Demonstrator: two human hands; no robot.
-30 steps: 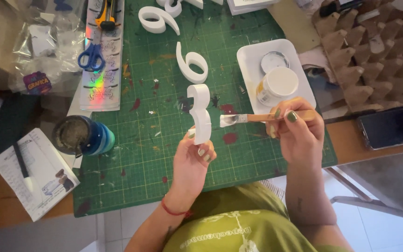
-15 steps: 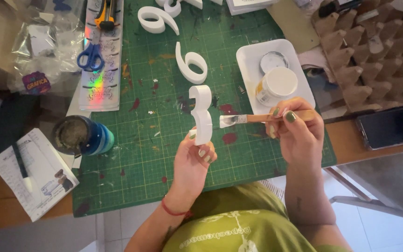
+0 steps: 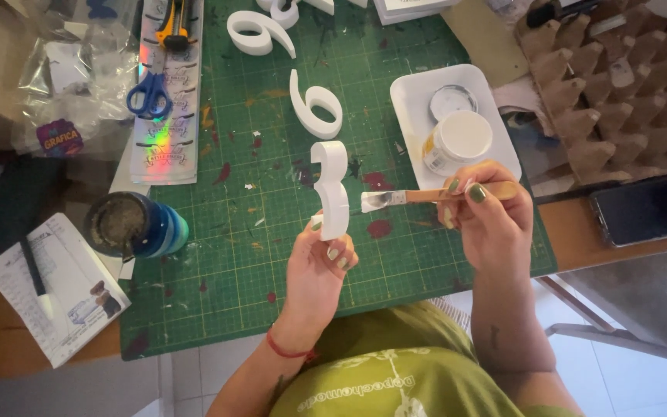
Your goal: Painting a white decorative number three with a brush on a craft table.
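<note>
Head view, left hand (image 3: 319,262) raising white numeral (image 3: 332,188), right hand (image 3: 488,216) levelling brush (image 3: 411,196)

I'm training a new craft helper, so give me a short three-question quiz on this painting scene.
1. True or false: the left hand holds the white numeral piece upright above the green cutting mat.
2. What does the right hand hold? A) blue scissors B) a flat paintbrush C) a phone
3. Where does the open paint jar stand?

Key: 1 true. 2 B: the paintbrush, its bristles close beside the numeral piece. 3 In the white tray, beside its loose lid.
</note>
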